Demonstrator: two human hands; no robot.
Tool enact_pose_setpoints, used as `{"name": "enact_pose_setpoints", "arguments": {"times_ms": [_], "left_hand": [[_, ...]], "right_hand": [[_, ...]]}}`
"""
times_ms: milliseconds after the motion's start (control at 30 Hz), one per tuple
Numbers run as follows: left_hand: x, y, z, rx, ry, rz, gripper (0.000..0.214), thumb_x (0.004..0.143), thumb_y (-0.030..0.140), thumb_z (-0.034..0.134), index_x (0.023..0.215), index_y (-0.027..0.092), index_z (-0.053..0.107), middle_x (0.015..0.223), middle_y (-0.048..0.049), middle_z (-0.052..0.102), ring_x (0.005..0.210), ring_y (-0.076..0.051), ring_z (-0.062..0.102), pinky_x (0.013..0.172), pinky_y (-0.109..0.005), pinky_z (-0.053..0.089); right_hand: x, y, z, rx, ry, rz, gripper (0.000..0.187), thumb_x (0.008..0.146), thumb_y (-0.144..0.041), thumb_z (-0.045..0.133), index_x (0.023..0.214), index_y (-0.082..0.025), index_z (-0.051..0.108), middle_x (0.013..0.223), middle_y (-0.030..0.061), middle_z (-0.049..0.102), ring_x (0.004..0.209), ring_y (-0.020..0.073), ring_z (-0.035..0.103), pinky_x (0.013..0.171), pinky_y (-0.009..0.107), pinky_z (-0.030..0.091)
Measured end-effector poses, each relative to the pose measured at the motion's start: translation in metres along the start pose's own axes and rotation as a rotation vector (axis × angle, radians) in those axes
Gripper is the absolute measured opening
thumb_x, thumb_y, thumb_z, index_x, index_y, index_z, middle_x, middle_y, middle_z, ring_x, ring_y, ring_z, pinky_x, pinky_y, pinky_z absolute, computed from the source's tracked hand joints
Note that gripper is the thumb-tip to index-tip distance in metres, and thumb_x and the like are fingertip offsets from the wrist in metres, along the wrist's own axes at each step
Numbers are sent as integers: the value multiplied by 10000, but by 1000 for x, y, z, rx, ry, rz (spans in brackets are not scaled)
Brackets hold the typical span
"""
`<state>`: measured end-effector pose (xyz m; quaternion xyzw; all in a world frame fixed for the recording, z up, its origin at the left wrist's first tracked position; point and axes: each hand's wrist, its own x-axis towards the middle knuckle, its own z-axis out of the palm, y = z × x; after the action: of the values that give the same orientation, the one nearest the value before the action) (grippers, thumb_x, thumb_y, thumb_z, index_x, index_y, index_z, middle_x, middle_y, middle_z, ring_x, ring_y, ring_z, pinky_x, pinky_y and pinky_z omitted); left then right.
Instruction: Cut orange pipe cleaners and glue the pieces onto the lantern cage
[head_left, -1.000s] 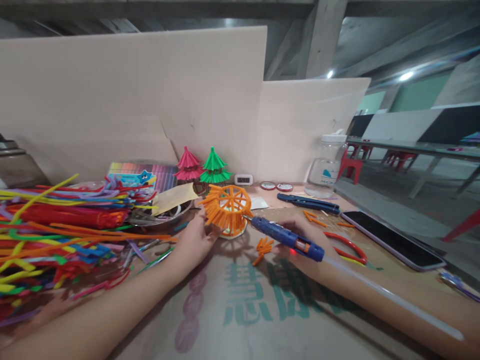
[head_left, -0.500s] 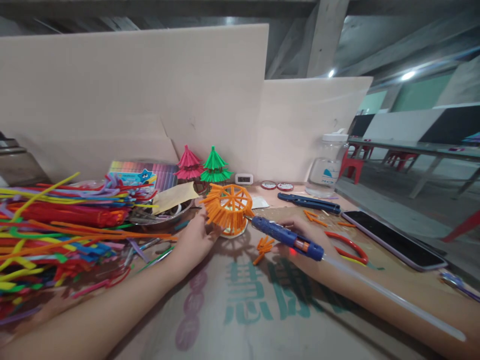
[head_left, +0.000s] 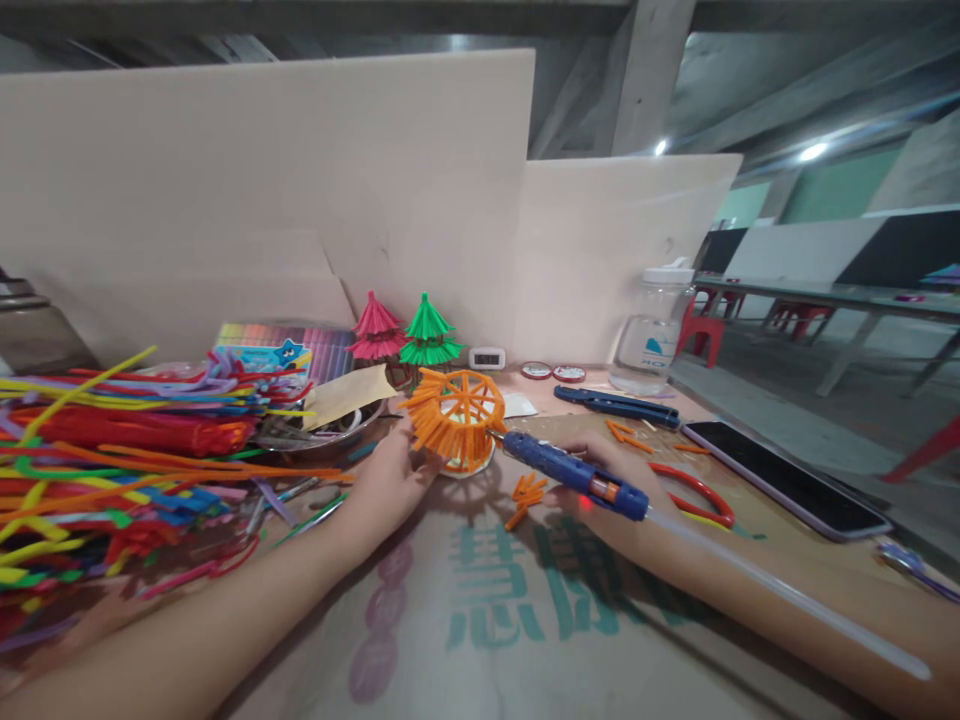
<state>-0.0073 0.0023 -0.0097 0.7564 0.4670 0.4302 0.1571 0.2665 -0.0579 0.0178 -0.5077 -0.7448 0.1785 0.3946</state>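
Observation:
My left hand point(head_left: 390, 478) grips the left side of an orange pipe-cleaner dome point(head_left: 454, 417), tilted so its spoked top faces the camera. My right hand point(head_left: 609, 478) is wrapped round a blue hot glue gun point(head_left: 574, 475); its nozzle touches the dome's right edge and a clear glue stick point(head_left: 780, 598) sticks out behind. Several short orange pipe-cleaner pieces point(head_left: 525, 497) lie on the cardboard just below the dome.
A big heap of coloured pipe cleaners point(head_left: 120, 450) fills the left. Pink point(head_left: 376, 330) and green point(head_left: 429, 335) pipe-cleaner trees stand at the back by a small clock point(head_left: 487, 357). Blue pliers point(head_left: 616, 405), a plastic jar point(head_left: 651, 330), red-handled scissors point(head_left: 694, 493) and a phone point(head_left: 784, 478) lie right.

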Motion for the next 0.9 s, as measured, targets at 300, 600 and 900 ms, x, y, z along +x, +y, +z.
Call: {"name": "enact_pose_setpoints", "arguments": {"times_ms": [300, 600, 900], "left_hand": [[-1, 3, -2, 85, -29, 19, 504, 821, 268, 581, 1310, 186, 493, 1320, -121, 585, 1222, -291, 559, 1059, -453, 441], [-1, 10, -4, 144, -31, -2, 503, 831, 301, 567, 1312, 171, 495, 1359, -132, 564, 1254, -311, 531, 1086, -480, 404], [-1, 13, -5, 110, -49, 9, 476, 834, 282, 570, 1296, 186, 509, 1331, -116, 581, 1247, -302, 537, 1064, -473, 428]], "right_hand": [[-1, -2, 0, 16, 19, -15, 259, 720, -345, 720, 942, -248, 628, 775, -16, 734, 684, 196, 689, 616, 288, 490], [0, -5, -2, 66, 4, 15, 274, 710, -368, 738, 925, -258, 607, 765, -10, 744, 694, 221, 709, 639, 322, 510], [-2, -4, -3, 15, -7, -22, 267, 741, -377, 719, 944, -239, 616, 769, -7, 729, 689, 201, 687, 618, 297, 492]]}}
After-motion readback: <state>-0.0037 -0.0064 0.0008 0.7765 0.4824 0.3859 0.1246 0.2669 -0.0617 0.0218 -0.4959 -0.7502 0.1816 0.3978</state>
